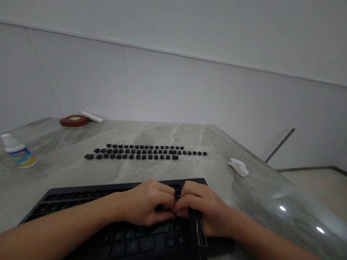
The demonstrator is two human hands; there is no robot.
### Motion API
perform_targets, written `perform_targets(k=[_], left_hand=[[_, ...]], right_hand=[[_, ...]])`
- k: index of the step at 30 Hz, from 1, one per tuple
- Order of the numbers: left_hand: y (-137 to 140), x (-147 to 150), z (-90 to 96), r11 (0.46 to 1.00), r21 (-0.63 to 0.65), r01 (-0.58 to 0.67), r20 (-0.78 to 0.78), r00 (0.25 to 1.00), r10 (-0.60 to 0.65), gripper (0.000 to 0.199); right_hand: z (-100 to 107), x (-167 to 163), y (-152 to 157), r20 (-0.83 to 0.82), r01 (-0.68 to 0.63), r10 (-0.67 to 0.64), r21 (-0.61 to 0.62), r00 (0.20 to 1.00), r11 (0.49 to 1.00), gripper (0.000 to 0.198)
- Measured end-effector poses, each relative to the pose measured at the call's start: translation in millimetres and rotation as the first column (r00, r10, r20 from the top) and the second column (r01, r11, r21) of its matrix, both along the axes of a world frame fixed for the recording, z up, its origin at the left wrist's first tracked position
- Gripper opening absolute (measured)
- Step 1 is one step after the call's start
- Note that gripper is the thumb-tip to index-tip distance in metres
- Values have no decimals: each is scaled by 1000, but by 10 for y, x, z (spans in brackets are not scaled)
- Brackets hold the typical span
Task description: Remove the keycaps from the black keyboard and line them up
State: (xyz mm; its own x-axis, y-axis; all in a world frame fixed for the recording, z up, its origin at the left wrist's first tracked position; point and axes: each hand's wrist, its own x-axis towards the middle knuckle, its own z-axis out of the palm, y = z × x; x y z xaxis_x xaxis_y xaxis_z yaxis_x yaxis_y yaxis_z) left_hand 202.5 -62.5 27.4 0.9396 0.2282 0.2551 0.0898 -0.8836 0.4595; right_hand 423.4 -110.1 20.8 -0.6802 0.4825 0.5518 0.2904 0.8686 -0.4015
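Note:
A black keyboard (144,243) lies in front of me on the marbled table, with bare sockets along its upper rows and keycaps on the lower ones. My left hand (150,202) rests over its right part with the fingers curled and pinched. Against those fingertips, my right hand (200,203) is closed in a pinch too. Whatever the fingertips grip is hidden between the hands. A black strap-like strip (198,244) runs down past my right palm; I cannot tell if the hand touches it. Beyond the keyboard, loose black keycaps (144,157) stand in three rows.
A white-capped spray bottle (21,153) lies tilted at the left. At the back left are a reddish-brown box (74,120) and a white flat bar (92,117). A crumpled white tissue (238,167) lies right of the keycap rows, near the table's right edge.

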Motion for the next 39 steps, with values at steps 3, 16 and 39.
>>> perform_targets(k=[3,16,39], left_hand=[[-36,-30,48,1000,-21,-20,-18,1000,20,12],[-93,24,79,963,-115,-244,-58,969,239,2],[-12,130,-31,886,-161,-435,126,881,456,13]], right_hand=[[-37,-6,0,-93,67,-76,-97,993,993,7],[-45,-114,15,-211,271,-373,-392,904,879,25],[-84,-213,42,-191,407,-493,-360,849,840,17]])
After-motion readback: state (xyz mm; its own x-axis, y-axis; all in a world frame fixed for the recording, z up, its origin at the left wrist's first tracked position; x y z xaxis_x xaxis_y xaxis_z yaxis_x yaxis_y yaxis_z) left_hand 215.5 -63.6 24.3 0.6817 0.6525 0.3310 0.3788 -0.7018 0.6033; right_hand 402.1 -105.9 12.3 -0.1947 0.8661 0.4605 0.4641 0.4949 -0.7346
